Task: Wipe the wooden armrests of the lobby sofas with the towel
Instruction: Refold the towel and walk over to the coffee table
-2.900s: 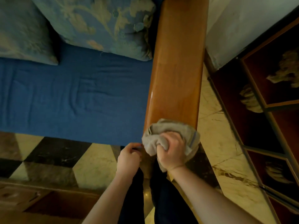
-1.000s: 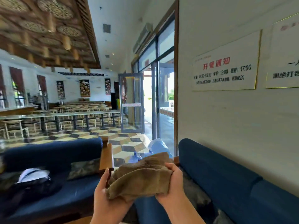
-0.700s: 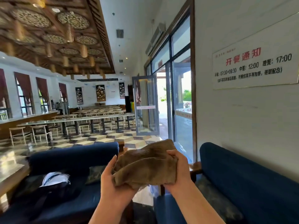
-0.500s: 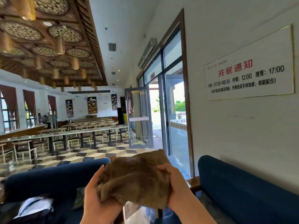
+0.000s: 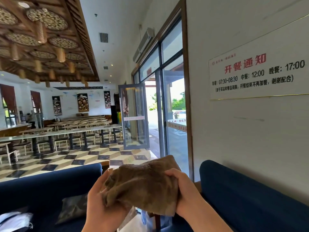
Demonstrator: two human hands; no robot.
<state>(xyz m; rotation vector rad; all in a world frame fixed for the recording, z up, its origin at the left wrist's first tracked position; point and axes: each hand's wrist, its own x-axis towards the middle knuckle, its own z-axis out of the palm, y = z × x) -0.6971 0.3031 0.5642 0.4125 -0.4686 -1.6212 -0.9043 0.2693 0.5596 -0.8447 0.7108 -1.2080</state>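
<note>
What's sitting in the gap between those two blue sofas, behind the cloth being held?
In the head view, the towel, held by the left hand and right hand, hides much of the gap. Beneath it something pale blue shows, too hidden to identify, between left sofa and right sofa.

Daylight floods through the glass doorway, overexposing it; the ceiling blurs and bends at the edges.

Wall notice on right wall. Open glass door beyond. Dining tables on checkered floor. Cushion lower left.
</note>
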